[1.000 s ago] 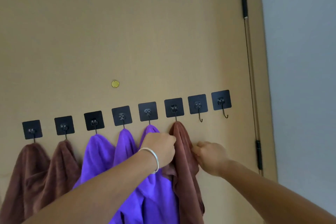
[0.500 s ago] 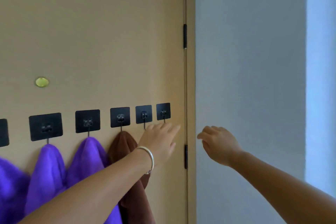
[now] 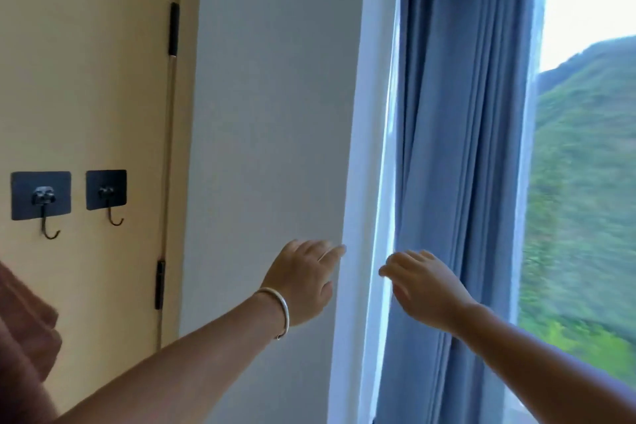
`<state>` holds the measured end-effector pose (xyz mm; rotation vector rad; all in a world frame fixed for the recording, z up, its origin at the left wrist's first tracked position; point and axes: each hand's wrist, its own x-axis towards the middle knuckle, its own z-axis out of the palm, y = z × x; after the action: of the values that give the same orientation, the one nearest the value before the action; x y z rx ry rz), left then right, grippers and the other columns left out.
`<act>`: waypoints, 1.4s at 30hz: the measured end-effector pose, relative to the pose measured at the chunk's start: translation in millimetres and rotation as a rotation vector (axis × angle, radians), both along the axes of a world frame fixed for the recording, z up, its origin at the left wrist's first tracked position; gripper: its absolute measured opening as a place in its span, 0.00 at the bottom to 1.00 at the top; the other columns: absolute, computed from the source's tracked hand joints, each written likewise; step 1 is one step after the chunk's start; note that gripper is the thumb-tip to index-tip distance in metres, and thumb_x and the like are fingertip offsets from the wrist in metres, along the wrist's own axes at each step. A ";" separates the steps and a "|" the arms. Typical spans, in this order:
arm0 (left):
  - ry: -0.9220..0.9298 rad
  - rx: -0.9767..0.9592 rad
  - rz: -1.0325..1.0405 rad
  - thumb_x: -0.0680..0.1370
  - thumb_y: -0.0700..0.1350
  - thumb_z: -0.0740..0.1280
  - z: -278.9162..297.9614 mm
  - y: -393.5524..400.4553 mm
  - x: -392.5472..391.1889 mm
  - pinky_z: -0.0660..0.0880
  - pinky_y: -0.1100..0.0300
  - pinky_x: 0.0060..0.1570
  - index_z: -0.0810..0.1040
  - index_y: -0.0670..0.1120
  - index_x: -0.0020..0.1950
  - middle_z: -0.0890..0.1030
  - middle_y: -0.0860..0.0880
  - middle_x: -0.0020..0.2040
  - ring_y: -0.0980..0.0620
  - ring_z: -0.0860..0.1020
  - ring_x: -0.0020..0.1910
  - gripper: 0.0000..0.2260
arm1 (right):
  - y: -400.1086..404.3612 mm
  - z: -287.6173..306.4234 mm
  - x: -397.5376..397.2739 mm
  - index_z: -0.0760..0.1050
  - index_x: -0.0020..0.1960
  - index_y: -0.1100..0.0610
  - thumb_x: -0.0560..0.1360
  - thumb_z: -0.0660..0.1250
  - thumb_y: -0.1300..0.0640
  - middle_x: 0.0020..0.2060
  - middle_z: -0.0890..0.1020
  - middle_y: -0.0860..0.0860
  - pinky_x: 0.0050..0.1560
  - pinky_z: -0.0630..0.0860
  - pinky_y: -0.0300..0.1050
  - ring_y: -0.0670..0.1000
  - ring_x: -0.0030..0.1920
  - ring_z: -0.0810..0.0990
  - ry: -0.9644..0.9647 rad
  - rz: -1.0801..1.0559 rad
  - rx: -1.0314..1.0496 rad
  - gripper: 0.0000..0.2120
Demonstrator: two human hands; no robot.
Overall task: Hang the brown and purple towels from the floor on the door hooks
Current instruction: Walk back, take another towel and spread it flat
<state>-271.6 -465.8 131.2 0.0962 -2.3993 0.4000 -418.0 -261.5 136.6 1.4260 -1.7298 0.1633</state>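
At the left edge of the view a brown towel hangs against the tan door, its long axis running downward; only a slanted strip of it shows, cut off by the left and bottom edges, so its hook and lower end cannot be seen. No purple towel is in view. To its right, near the door's hinge edge, two black square pads carry bare metal hooks, the left hook larger in the frame than the right hook, both with tips curling up toward the right. Two dark hinges sit on the door's right edge beside the frame. Next comes a plain pale wall. In front of it the left hand, a silver bangle on its wrist, reaches forward with fingers loosely extended and holds nothing. Just beside it, apart from it, the right hand has fingers relaxed and slightly bent, also holding nothing, in front of a blue curtain. At the far right a window shows a blurred green hillside.
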 end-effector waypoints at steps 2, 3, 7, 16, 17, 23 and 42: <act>0.003 0.002 -0.060 0.78 0.53 0.58 0.0 28.5 -26.6 0.57 0.53 0.70 0.57 0.52 0.77 0.65 0.51 0.73 0.50 0.65 0.70 0.28 | 45.7 2.0 -10.4 0.82 0.46 0.53 0.61 0.75 0.64 0.41 0.81 0.49 0.39 0.77 0.44 0.52 0.39 0.81 -0.002 -0.111 0.005 0.15; 0.002 0.009 -0.089 0.78 0.54 0.58 0.3 43.6 -39.3 0.55 0.52 0.71 0.56 0.52 0.78 0.65 0.50 0.74 0.50 0.63 0.72 0.28 | 69.4 3.3 -15.0 0.81 0.46 0.53 0.62 0.75 0.64 0.42 0.81 0.49 0.39 0.77 0.44 0.52 0.39 0.81 -0.009 -0.170 -0.002 0.15; -0.014 0.039 -0.185 0.80 0.55 0.58 2.5 109.2 -83.7 0.51 0.48 0.75 0.53 0.53 0.78 0.62 0.48 0.76 0.50 0.59 0.75 0.28 | 162.5 5.6 -25.5 0.80 0.48 0.53 0.65 0.73 0.64 0.42 0.80 0.50 0.41 0.78 0.47 0.53 0.40 0.81 -0.064 -0.408 -0.061 0.13; -0.053 0.070 -0.355 0.80 0.59 0.57 4.8 287.7 -148.0 0.49 0.41 0.74 0.53 0.54 0.78 0.61 0.49 0.76 0.49 0.57 0.76 0.28 | 358.7 -8.8 -9.5 0.76 0.64 0.51 0.73 0.68 0.53 0.60 0.79 0.49 0.62 0.71 0.53 0.53 0.59 0.78 -0.269 -0.894 -0.231 0.19; -0.056 0.091 -0.384 0.79 0.59 0.57 3.2 312.3 -151.0 0.49 0.41 0.74 0.53 0.55 0.77 0.62 0.49 0.76 0.49 0.58 0.76 0.28 | 378.6 -12.2 -4.1 0.75 0.65 0.50 0.73 0.67 0.52 0.62 0.78 0.49 0.65 0.69 0.53 0.53 0.62 0.76 -0.287 -0.933 -0.249 0.20; -0.083 0.164 -0.624 0.80 0.61 0.53 -36.6 462.9 -136.9 0.46 0.41 0.75 0.53 0.57 0.77 0.59 0.51 0.78 0.50 0.54 0.77 0.27 | 491.9 -54.3 59.7 0.77 0.62 0.51 0.71 0.68 0.54 0.58 0.80 0.49 0.69 0.66 0.57 0.52 0.63 0.74 -0.364 -1.083 -0.426 0.19; -0.652 0.179 -1.040 0.77 0.67 0.51 -195.6 789.4 19.1 0.43 0.43 0.74 0.46 0.61 0.78 0.47 0.51 0.80 0.50 0.41 0.78 0.31 | 742.2 -218.9 320.8 0.71 0.69 0.45 0.75 0.66 0.45 0.70 0.70 0.47 0.72 0.56 0.46 0.49 0.73 0.60 -0.793 -1.538 -0.796 0.22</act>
<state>-252.4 323.5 -64.4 -1.3188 -2.6734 -0.3290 -97.3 480.8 -82.3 -0.7995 -2.4544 0.5002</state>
